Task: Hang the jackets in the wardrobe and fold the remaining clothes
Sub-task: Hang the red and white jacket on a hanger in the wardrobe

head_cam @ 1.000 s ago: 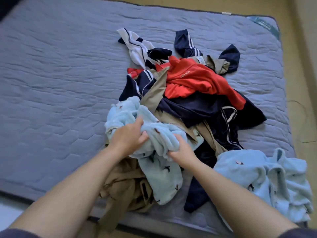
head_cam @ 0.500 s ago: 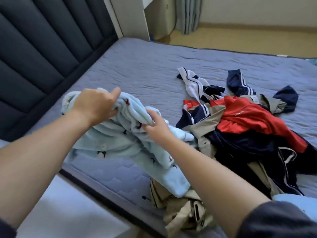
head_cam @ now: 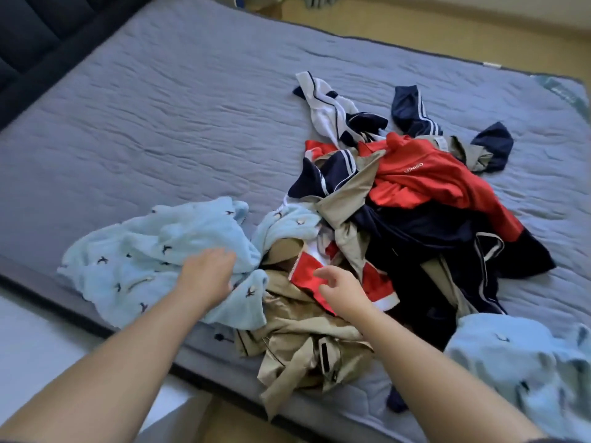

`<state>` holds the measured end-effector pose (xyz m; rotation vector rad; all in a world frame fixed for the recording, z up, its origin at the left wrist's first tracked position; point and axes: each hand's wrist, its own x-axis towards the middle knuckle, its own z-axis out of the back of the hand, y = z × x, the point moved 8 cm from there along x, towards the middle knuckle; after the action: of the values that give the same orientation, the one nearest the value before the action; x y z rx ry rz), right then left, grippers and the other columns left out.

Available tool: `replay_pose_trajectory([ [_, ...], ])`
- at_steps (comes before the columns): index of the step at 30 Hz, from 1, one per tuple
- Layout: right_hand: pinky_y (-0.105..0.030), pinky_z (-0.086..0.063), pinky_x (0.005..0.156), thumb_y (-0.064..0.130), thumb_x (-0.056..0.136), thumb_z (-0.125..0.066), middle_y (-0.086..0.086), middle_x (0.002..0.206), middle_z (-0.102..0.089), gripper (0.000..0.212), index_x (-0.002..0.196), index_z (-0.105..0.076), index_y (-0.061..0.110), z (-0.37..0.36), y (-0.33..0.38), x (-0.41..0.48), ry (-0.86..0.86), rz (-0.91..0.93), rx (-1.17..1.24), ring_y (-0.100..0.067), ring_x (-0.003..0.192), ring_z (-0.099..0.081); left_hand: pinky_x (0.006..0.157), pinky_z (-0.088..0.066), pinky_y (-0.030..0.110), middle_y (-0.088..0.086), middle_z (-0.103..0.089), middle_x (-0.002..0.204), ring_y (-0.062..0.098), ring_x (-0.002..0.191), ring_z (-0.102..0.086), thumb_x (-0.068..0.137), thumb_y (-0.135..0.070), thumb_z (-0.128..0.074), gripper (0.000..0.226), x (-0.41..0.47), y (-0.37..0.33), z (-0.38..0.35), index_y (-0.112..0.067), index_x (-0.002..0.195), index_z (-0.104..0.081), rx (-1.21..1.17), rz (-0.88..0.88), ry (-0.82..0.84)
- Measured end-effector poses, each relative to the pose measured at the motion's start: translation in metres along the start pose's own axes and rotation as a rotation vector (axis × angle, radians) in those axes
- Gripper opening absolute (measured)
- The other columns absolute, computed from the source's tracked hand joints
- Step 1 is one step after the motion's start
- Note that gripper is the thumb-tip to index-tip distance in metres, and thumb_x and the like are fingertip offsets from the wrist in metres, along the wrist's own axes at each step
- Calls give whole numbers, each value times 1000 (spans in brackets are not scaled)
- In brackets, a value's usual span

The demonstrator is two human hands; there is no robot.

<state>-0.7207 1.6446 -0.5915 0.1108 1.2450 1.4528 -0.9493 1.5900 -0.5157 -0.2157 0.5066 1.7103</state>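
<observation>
left hand (head_cam: 208, 274) on blue fleece (head_cam: 144, 251) | right hand (head_cam: 343, 290) over red garment (head_cam: 305, 271)

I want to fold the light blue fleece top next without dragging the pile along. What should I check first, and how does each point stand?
1. Light blue fleece top apart from the pile: not ok, its right edge overlaps the tan coat.
2. Top spread flat: not ok, bunched.
3. Left hand on the top: ok, touching; grip cannot tell, blurred.
4. Right hand free: ok, fingers loosely curled, holding nothing.
5. Bare mattress for folding: ok, beyond the top.
</observation>
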Motion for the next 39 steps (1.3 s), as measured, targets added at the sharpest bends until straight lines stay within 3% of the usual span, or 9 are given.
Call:
replay_pose_trajectory([
  [7,-25,-43,94,5,82,-54,-2,117,-61,41,119,-62,20,7,-122,11,-30,-154,-153,-17,109,-57,78,-44,37,3,-52,112,25,107,-52,84,-37,-56,33,25,-149,-74,-17,109,-49,-247,-256,117],
  [11,-34,-41,104,11,79,-61,-4,138,-47,71,143,-35,23,2,-159,13,-99,-142,-136,-21,126,-47,88,-42,41,3,-40,129,28,118,-43,77,-51,-60,68,19,-195,-139,-24,134,-35,-232,-281,297],
  [16,-41,-55,76,34,79,-71,-3,112,-50,99,148,0,40,13,-153,42,-189,-160,-9,-17,85,-59,86,-43,39,6,-48,128,26,116,-47,87,-26,-57,43,29,-197,-171,-22,127,-41,-45,-252,291],
  [19,-45,-54,83,31,78,-71,-4,122,-56,98,149,-5,36,15,-147,61,-112,-189,-144,-24,99,-62,78,-45,35,-1,-59,115,22,109,-55,84,-36,-50,31,36,-195,-173,-25,113,-50,-265,-234,336],
  [22,-36,-48,90,35,84,-63,2,121,-60,61,139,-41,26,27,-139,75,-152,-169,-91,-21,112,-57,79,-44,31,-4,-62,109,19,103,-59,73,-63,-55,55,50,-178,-168,-23,112,-54,-892,96,429],
  [24,-28,-42,77,28,91,-52,1,100,-64,22,109,-62,19,41,-130,84,-227,-166,-44,-21,101,-59,81,-49,34,7,-66,102,26,98,-62,80,-59,-59,48,66,-172,-161,-13,95,-61,-1165,318,328],
  [30,-32,-42,69,13,97,-34,3,75,-51,20,86,-50,13,72,-112,74,-449,-137,401,-20,77,-53,87,-48,36,17,-62,98,37,100,-59,98,-26,-41,33,66,-174,-129,2,89,-56,-1365,632,86],
  [35,-16,-51,68,10,94,-48,3,83,-64,15,104,-57,17,100,-92,39,-302,-56,277,-14,75,-63,60,-28,28,-4,-49,69,18,72,-46,101,-22,-41,35,58,-178,4,-12,68,-49,-1333,334,-216],
  [39,-33,-52,89,4,91,-51,-7,110,-66,33,121,-56,18,120,-34,-14,-143,99,416,-22,103,-63,74,-39,28,5,-58,79,18,77,-52,100,-20,-45,29,41,-177,114,-1,82,-59,-1381,131,-343],
])
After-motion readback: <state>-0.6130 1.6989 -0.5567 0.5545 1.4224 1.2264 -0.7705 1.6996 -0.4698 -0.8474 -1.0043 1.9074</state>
